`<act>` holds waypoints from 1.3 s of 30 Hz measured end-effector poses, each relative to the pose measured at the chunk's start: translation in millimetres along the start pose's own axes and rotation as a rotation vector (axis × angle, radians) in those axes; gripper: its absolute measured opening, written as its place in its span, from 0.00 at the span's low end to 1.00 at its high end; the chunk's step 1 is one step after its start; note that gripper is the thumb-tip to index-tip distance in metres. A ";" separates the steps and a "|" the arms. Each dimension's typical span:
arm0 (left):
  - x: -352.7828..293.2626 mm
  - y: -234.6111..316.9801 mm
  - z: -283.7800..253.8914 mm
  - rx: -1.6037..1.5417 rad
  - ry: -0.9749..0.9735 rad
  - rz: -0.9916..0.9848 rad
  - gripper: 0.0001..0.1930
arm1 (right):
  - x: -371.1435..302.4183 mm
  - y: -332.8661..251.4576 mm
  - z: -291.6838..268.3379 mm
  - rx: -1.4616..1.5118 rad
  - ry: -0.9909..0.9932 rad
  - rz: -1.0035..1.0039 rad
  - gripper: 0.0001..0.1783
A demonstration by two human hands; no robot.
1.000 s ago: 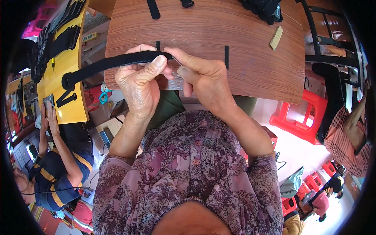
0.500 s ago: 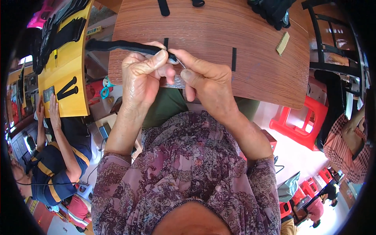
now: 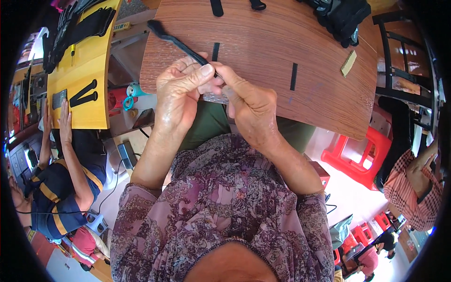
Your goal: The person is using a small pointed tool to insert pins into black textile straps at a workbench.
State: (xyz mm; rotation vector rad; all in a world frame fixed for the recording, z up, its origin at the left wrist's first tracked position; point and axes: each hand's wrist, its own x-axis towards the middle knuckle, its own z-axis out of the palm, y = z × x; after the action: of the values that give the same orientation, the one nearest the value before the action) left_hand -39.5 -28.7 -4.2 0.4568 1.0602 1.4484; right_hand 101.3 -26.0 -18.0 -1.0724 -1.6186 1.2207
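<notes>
A narrow black fabric strap (image 3: 176,42) runs from my hands out over the brown wooden table, its far end bent up to the left. My left hand (image 3: 181,89) is closed on its near end, thumb and fingers pinching it just above the table's front edge. My right hand (image 3: 251,103) meets it there, index finger against the strap's end and thumb tucked below. A thin metal needle-like tool showed in the right hand's pinch a moment before; the fingers now mostly hide it. Just beyond my fingertips lies a short black strip (image 3: 215,51).
Another black strip (image 3: 293,76) and a tan block (image 3: 348,64) lie on the table (image 3: 253,42). Black gloves (image 3: 340,21) are heaped at the back right. At left, a person's hands rest on a yellow table (image 3: 89,117). A red stool (image 3: 357,157) stands right.
The strap's free end has swung from level to slanting up and away. Both hands have drawn closer together, covering the strap's near end and the metal tool. The view has shifted slightly.
</notes>
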 end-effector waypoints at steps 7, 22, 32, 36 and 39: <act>1.0 0.2 -10.7 -0.103 -0.018 -0.093 0.12 | -1.0 -8.7 -7.4 -0.151 -0.110 0.101 0.21; -1.4 -1.5 -3.3 -0.059 -0.058 0.060 0.12 | 5.1 -9.8 -7.6 0.071 -0.069 0.058 0.33; 4.0 0.1 -3.2 -0.014 -0.133 -0.121 0.10 | -2.6 -0.2 -14.5 -0.104 -0.085 0.088 0.21; -0.5 1.2 -9.7 0.112 -0.108 -0.210 0.11 | -5.6 1.3 -13.9 0.044 -0.052 0.138 0.20; -12.1 0.4 -8.2 0.287 0.036 -0.045 0.12 | -3.3 -0.5 -16.5 -0.042 -0.087 0.130 0.20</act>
State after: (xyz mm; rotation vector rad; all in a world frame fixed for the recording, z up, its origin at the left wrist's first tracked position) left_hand -43.9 -42.7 -4.4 0.6079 1.3067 1.2732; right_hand 117.7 -24.7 -14.8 -1.1815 -1.6686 1.3402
